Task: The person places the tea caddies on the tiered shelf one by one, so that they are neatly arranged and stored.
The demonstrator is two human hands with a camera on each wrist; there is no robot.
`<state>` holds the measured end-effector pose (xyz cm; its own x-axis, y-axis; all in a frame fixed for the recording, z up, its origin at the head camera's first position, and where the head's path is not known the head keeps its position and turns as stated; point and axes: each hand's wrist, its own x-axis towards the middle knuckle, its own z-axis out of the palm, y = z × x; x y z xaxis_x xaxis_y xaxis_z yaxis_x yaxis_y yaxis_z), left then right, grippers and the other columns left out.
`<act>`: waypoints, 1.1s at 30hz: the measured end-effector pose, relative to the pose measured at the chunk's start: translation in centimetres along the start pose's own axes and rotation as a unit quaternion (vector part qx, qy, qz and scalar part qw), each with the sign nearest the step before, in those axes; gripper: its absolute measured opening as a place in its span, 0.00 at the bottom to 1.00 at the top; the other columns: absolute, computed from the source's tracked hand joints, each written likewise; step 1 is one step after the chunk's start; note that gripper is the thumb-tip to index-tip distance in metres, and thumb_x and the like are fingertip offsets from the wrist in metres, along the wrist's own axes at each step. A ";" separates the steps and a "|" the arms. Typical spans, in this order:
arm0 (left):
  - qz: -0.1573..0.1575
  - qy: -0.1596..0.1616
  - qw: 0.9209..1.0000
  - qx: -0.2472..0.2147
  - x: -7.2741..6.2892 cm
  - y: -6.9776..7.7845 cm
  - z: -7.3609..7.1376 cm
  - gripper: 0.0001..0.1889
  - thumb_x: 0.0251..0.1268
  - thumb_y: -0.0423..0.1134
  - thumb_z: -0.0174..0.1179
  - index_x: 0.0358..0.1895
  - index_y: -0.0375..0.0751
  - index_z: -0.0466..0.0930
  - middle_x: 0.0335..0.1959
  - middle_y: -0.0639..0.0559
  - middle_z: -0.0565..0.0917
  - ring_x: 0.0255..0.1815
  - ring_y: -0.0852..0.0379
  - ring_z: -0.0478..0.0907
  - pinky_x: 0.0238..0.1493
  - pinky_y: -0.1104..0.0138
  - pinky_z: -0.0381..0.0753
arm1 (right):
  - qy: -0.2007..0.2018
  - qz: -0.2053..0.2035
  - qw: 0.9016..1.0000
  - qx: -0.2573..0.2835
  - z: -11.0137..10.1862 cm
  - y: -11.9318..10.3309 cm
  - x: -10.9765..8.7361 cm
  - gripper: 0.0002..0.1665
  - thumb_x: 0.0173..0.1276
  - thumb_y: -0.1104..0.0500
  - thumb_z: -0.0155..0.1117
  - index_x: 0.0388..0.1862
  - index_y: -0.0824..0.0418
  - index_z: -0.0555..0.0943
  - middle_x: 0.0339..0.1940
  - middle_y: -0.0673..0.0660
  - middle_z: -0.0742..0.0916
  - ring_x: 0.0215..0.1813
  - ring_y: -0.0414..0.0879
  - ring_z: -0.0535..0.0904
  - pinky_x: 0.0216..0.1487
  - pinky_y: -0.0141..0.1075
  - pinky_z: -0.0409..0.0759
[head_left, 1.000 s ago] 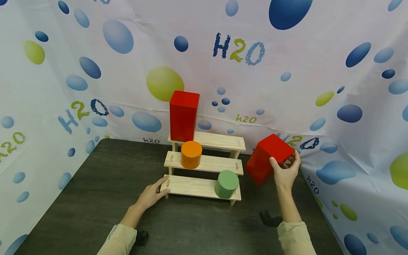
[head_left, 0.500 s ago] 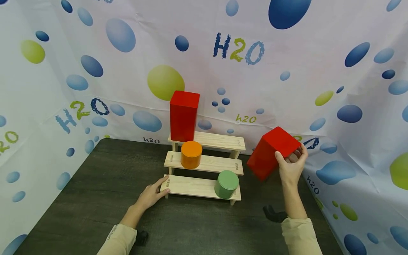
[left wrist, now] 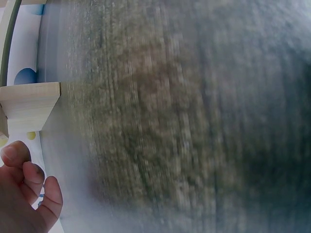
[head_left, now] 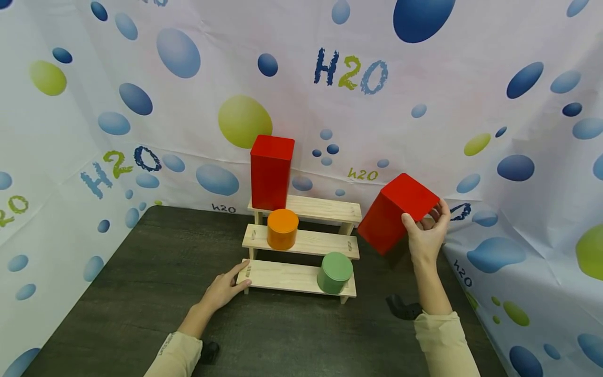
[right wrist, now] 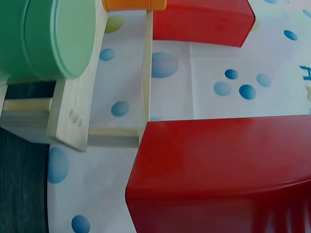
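A pale wooden three-step display stand [head_left: 282, 275] stands on the dark table. My left hand [head_left: 220, 291] holds the left end of its bottom step, thumb at the front edge and index finger farther back; other fingers [left wrist: 33, 174] curl beside it in the left wrist view. In my right hand [head_left: 426, 238] is a tall red box [head_left: 395, 217], held tilted by its upper end to the right of the stand. A second red box [head_left: 270, 173] is upright on the top step's left. An orange round tin [head_left: 282, 230] sits on the middle step, a green round tin [head_left: 335, 272] on the bottom step's right.
A white curtain [head_left: 301, 110] printed with blue and green drops and H2O lettering hangs behind the table and along both sides. The dark table [head_left: 301, 335] reaches forward between my sleeves. Black wrist mounts [head_left: 402, 308] sit by the forearms.
My right hand has lifted the red box higher, first shifting right, then coming back a little toward the stand. The left hand stays at the stand's end.
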<state>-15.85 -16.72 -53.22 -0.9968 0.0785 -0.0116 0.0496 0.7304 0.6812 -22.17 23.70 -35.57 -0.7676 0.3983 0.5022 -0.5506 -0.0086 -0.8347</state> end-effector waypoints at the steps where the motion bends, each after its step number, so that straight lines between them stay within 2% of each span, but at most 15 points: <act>1: 0.001 0.000 1.000 0.000 0.0 0.0 0.0 0.33 0.59 0.52 0.59 0.68 0.50 0.62 0.10 0.57 0.60 0.12 0.62 0.52 0.15 0.71 0.52 | -0.001 0.001 1.000 0.000 0.2 0.0 0.0 0.43 0.50 0.67 0.65 0.65 0.60 0.59 0.53 0.53 0.70 0.42 0.45 0.73 0.45 0.25 0.74; 7: 0.000 0.003 1.000 -0.001 0.0 -0.1 0.1 0.33 0.59 0.52 0.58 0.68 0.50 0.62 0.10 0.58 0.60 0.11 0.62 0.52 0.15 0.71 0.52 | -0.014 0.009 1.000 0.015 1.8 -0.1 0.0 0.43 0.51 0.66 0.64 0.66 0.61 0.58 0.54 0.53 0.70 0.42 0.46 0.74 0.43 0.25 0.75; 14: -0.003 0.004 1.000 -0.001 0.1 0.0 0.1 0.33 0.59 0.53 0.58 0.68 0.49 0.62 0.10 0.58 0.60 0.11 0.62 0.52 0.15 0.71 0.52 | -0.055 -0.002 0.998 0.019 3.7 0.0 0.1 0.43 0.51 0.66 0.64 0.66 0.62 0.58 0.54 0.53 0.70 0.44 0.46 0.73 0.41 0.26 0.76; 20: -0.006 0.005 1.000 -0.004 0.2 0.2 0.0 0.33 0.59 0.53 0.59 0.67 0.50 0.62 0.10 0.58 0.60 0.12 0.62 0.52 0.15 0.71 0.52 | -0.081 -0.015 0.997 0.002 5.0 0.7 0.3 0.43 0.51 0.62 0.65 0.66 0.63 0.59 0.55 0.53 0.70 0.49 0.45 0.68 0.44 0.29 0.74; 25: -0.005 0.004 1.000 -0.006 0.2 0.2 0.0 0.33 0.59 0.53 0.58 0.67 0.50 0.63 0.10 0.58 0.60 0.12 0.62 0.53 0.15 0.71 0.52 | -0.097 -0.014 0.995 -0.012 5.6 1.1 0.3 0.42 0.52 0.63 0.64 0.66 0.63 0.59 0.55 0.52 0.70 0.50 0.45 0.68 0.44 0.30 0.74; 30: -0.004 0.002 1.000 -0.009 0.1 0.1 0.0 0.33 0.59 0.52 0.58 0.68 0.49 0.62 0.10 0.57 0.60 0.12 0.62 0.53 0.15 0.71 0.53 | -0.105 -0.011 0.994 -0.021 6.4 0.1 0.0 0.43 0.52 0.63 0.63 0.66 0.69 0.56 0.54 0.52 0.69 0.52 0.44 0.66 0.46 0.31 0.72; 33: -0.004 0.005 1.000 -0.007 0.1 0.1 0.0 0.33 0.59 0.52 0.58 0.67 0.49 0.62 0.11 0.57 0.61 0.12 0.62 0.53 0.15 0.71 0.53 | -0.112 -0.003 0.993 -0.037 7.0 -0.9 -0.3 0.44 0.53 0.63 0.62 0.67 0.71 0.54 0.56 0.56 0.69 0.53 0.44 0.65 0.51 0.35 0.71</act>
<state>-15.98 -16.65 -53.12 -0.9978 0.0659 -0.0106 0.0403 0.7219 0.6909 -23.76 17.15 -33.32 -0.8226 0.1850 0.5377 -0.5361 0.0629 -0.8418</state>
